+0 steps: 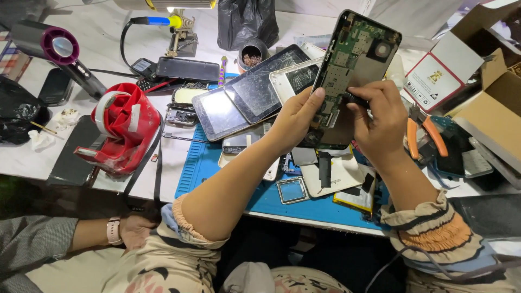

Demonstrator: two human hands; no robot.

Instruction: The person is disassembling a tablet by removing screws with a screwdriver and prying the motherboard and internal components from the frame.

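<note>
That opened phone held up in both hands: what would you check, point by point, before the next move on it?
1. Left hand grips the opened phone by its edge: ok.
2. Right hand pinches a small dark tool against the board: ok.
3. Tool tip seated on its part: cannot tell, fingers hide it.
4. Phone raised clear of the blue mat: ok.
5. Loose screens crowd the space beneath: not ok.
</note>
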